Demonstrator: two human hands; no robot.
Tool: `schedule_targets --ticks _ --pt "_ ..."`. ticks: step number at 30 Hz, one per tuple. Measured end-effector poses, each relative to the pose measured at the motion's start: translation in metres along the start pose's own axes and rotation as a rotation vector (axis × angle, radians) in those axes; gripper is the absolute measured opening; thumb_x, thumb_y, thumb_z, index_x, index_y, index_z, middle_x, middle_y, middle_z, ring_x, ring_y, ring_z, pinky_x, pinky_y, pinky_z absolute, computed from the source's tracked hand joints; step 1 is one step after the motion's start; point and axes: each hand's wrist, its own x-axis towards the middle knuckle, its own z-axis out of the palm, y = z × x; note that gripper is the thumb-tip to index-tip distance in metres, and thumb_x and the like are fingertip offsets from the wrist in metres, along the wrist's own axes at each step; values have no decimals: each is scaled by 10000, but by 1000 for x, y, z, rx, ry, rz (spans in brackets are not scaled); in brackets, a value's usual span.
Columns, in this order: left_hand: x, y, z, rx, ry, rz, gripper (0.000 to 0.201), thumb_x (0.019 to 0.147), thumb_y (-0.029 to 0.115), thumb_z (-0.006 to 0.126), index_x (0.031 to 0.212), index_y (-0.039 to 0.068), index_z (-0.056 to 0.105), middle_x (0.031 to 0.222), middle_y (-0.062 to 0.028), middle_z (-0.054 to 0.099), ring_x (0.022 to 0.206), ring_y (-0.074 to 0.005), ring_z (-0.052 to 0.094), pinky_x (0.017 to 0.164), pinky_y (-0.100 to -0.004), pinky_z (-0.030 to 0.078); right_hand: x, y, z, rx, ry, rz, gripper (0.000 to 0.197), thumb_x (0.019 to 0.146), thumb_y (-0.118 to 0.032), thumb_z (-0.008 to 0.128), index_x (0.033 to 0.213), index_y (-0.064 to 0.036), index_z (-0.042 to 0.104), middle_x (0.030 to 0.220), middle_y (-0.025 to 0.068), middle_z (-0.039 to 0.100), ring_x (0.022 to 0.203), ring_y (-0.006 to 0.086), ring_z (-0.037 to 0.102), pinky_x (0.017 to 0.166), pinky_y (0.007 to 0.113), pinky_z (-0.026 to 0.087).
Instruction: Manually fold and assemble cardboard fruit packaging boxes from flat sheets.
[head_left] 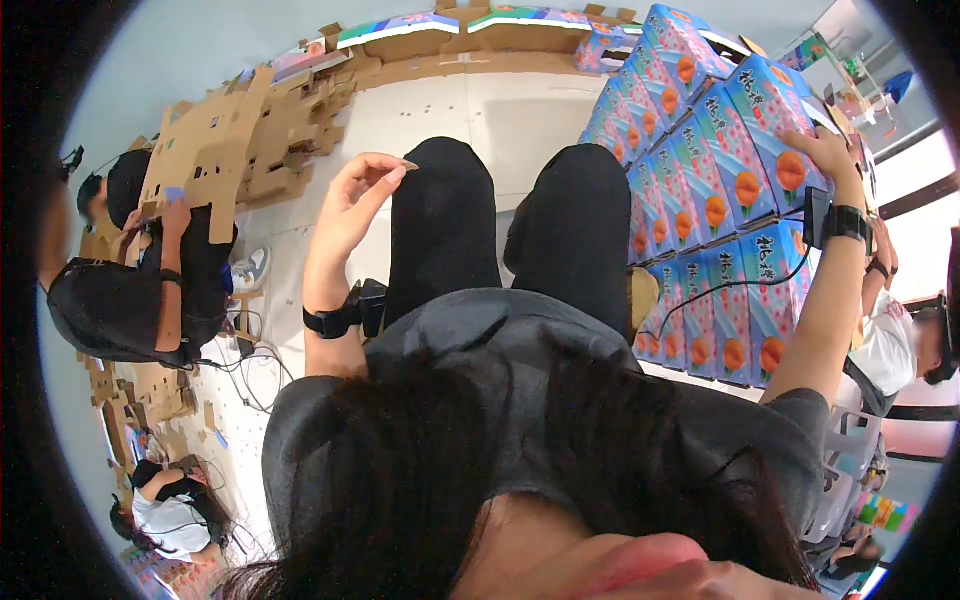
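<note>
- While the left hand [362, 195] hung above the wearer's left knee, its thumb and forefinger pinched a small, thin brown piece [410, 166], its material too small to tell.
- Across at the right, the right hand [828, 155] reached to a tall blue-and-pink printed carton with an orange fruit picture [770, 130]; its fingers were spread and appeared to rest against the upper part.
- Good handling, as I judged it, called for light, flat pressure there, since a hard push could have tilted the carton or shifted its neighbours.
- A light pinch probably suited the brown piece, held well apart from the printed faces.
- Slack black cable [740, 284] ran from the right wrist's black device [816, 216] across the lower cartons, and seemed worth guarding against snagging.
- Matching cartons [690, 215] stood in close tiers beside the wearer's right knee.
- Pale tiled floor [530, 90] spread ahead, edged by low brown cardboard [400, 68] along the wall.
- To the left, a co-worker in black [120, 310] had a hand at punched brown cardboard sheets [205, 140]; people in white sat farther off.
</note>
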Motion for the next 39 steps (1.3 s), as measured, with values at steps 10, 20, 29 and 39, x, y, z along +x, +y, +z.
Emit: schedule_targets --ticks 10,20,29,39 --pt "-12 7 4 276 -280 -55 228 895 139 648 1095 32 636 1018 -56 666 946 -139 616 859 -293 480 -3 -6 -3 22 -48 -69 1020 661 -815 516 1192 51 605 1188 312 589 1175 391 550 1060 480 302" --pt "-13 22 1 396 -325 -219 313 915 179 620 1213 88 605 649 -13 635 738 -105 636 716 -249 453 -79 -161 1 -151 897 -740 736 790 -270 671 1452 -163 368 1341 124 501 1233 308 467 1051 463 323" --pt "-32 -11 -4 250 -14 223 1023 835 -1 664 1520 124 -86 1431 -283 378 996 -214 654 872 -347 497 -161 -335 41 4 151 -1424 219 869 -291 596 836 -88 671 659 96 620 655 302 632 596 400 477" --pt "-35 -12 -25 97 89 106 1049 750 -5 698 1539 136 20 1516 -201 293 1268 -293 494 1039 -459 363 -161 -351 79 671 334 -1287 466 846 -372 659 505 -95 507 457 108 503 470 308 564 523 401 466"
